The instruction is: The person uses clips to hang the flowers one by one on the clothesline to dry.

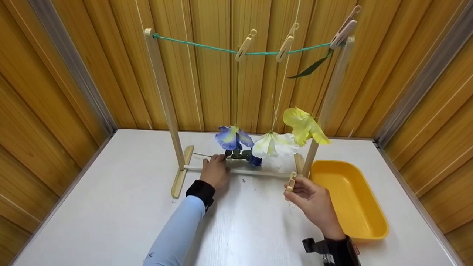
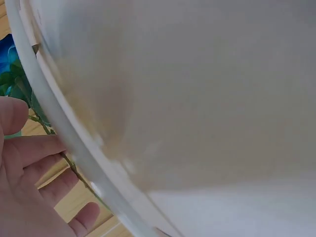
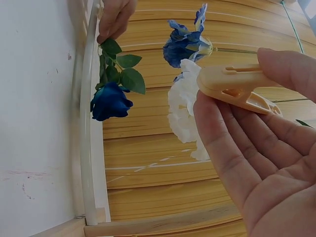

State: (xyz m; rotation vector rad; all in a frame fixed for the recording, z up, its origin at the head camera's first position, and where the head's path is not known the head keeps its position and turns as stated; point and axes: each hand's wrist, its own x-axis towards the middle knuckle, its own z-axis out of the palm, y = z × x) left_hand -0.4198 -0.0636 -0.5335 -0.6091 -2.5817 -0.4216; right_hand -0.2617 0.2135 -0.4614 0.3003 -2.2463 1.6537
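Observation:
My left hand reaches over the white lower bar of a wooden stand, its fingertips at the stem of a blue rose. In the left wrist view, the thumb stands apart from the fingers, with the stem passing behind them. In the right wrist view, the rose points away from the left hand. My right hand pinches a cream clothespin between thumb and fingers, near the bar's right end.
A green cord spans the stand, bearing clothespins. A long leaf hangs from it. Blue-purple, white and yellow flowers hang below. A yellow tray stands at the right, beside the stand's post.

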